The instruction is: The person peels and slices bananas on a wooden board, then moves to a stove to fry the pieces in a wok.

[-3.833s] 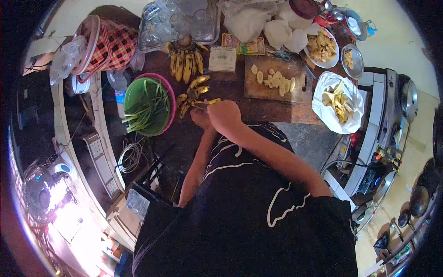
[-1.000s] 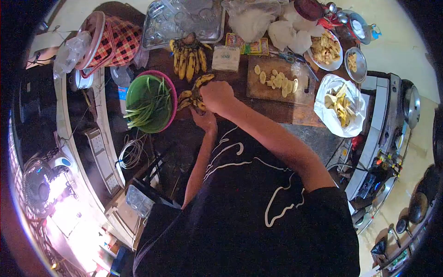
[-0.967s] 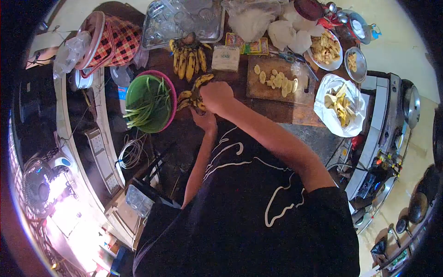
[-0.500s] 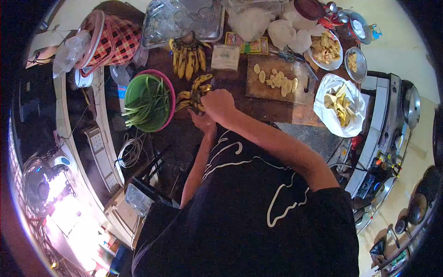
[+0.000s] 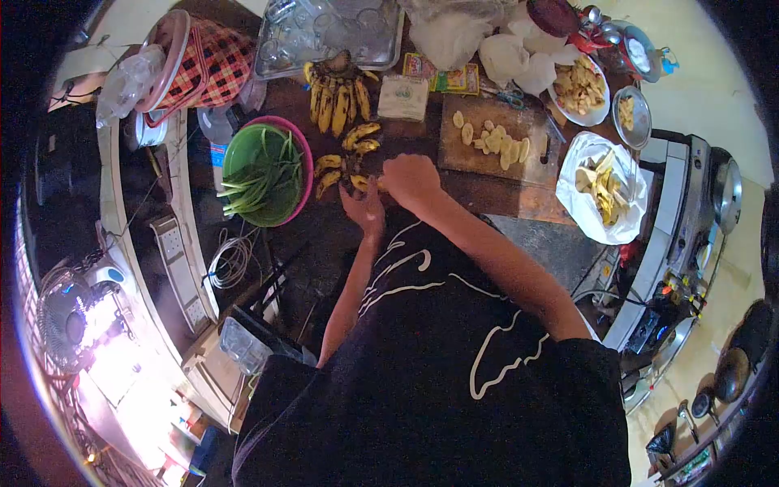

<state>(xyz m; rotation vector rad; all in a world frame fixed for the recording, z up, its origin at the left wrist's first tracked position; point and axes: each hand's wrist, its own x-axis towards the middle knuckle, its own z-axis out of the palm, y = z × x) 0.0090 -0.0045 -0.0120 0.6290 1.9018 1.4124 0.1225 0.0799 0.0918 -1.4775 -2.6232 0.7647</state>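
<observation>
Likely for steadiness, the left hand [image 5: 367, 211] touches the yellow-brown, curved banana cluster [image 5: 363, 147] just ahead, its grip unclear; the right hand [image 5: 411, 178] curls alongside, any held object hidden beneath.

The wooden table [image 5: 507, 197] carries a metal tray [image 5: 393, 58], 1 fuller banana bunch [image 5: 341, 105], 1 sparser banana bunch [image 5: 363, 147], a square white packet [image 5: 403, 98], colourful sachets [image 5: 456, 79], a cutting board [image 5: 461, 161] and a white plate [image 5: 591, 119].
</observation>
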